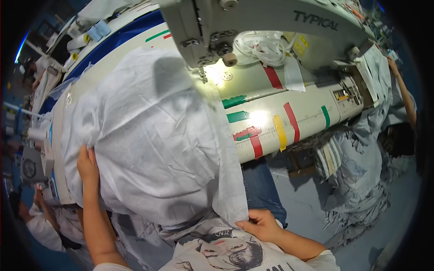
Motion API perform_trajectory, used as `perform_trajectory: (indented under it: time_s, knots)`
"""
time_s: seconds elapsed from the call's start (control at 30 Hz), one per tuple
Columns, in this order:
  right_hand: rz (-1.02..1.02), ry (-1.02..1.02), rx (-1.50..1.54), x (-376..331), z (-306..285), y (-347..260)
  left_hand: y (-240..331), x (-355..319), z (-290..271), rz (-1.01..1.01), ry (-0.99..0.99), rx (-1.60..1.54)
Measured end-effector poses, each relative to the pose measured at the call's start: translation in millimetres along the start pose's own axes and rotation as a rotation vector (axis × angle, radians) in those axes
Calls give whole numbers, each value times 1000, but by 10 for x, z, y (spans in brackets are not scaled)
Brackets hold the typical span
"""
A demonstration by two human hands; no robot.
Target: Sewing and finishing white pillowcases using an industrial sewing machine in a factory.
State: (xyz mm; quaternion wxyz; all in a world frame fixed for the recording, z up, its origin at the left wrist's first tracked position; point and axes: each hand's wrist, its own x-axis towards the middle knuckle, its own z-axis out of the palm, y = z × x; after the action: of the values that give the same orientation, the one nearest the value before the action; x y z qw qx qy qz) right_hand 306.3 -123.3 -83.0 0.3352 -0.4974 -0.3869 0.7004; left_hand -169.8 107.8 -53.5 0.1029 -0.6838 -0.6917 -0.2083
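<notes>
A large, wrinkled white cloth [149, 131] spreads over the left part of the sewing machine bed and hangs down to my lap. Its far right edge reaches the lit needle area [203, 74] under the machine head. My left hand [88, 166] is closed on the left side of the cloth, with a fold gathered at the fingertips. Low on the right, near my lap, my right hand [261, 225] pinches the bottom corner of the cloth's straight right edge. Both hands are well away from the needle.
The sewing machine arm [271, 16] spans the top. Colored tape strips [281, 133] mark the bed, and a coiled white band [262, 47] lies behind. Grey cloth is heaped [357, 180] at right. Other people's arms [407, 101] show at right and lower left.
</notes>
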Motion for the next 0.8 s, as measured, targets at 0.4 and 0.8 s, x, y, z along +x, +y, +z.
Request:
perform_trajectory:
  time_s: [0.4,0.8]
  knots:
    - [-64,-101,-214,-47,-99,-439,-257,744,274,-181,-136,78]
    - [-914,-382,-3,110,299,-1585,-211,157,281,-129,5,107]
